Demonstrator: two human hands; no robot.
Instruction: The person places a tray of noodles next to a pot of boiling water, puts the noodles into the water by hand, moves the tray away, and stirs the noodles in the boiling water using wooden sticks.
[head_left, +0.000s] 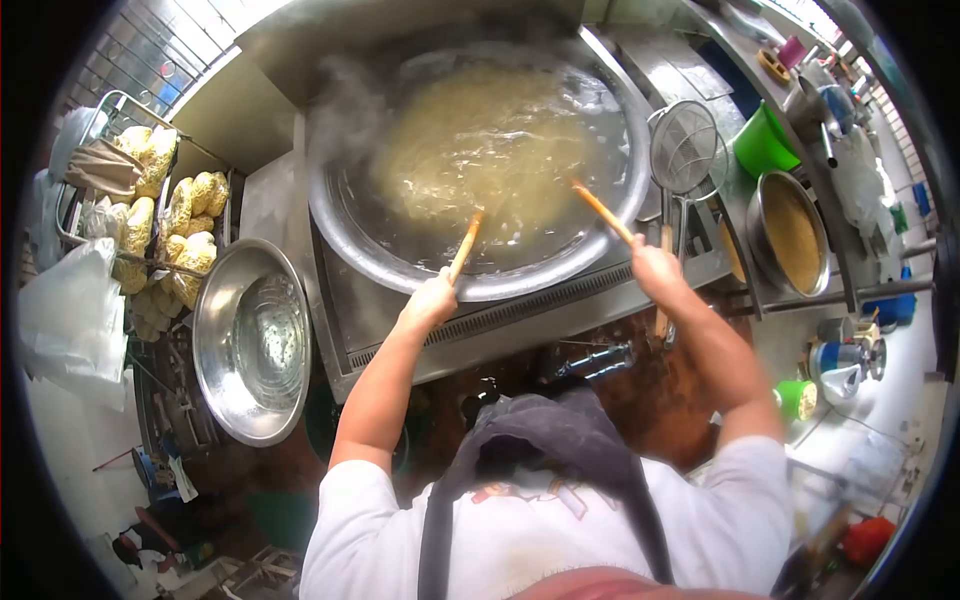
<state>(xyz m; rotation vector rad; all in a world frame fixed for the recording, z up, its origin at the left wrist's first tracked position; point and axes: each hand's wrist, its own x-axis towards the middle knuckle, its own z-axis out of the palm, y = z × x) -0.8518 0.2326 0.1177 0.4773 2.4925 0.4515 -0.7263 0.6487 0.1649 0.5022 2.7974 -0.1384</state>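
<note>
A wide metal pot [340,243] of steaming, cloudy liquid stands in front of me. Pale yellowish noodle-like strands [470,140] are gathered under the surface, too blurred to make out singly. My left hand [430,300] is closed around a wooden stick [466,245] at the pot's near rim. Another wooden stick [603,210] is in my right hand [655,268], closed round it beside the right rim. Both sticks slant inward, and their far ends reach the liquid, where the tips are hidden.
An empty-looking steel basin [252,340] sits left of the stove. Bagged yellow noodles [195,250] fill a rack beyond it. On the right are wire strainers [685,148], a green bucket [765,142] and a pot of brownish contents [790,240]. Another person [160,535] is at lower left.
</note>
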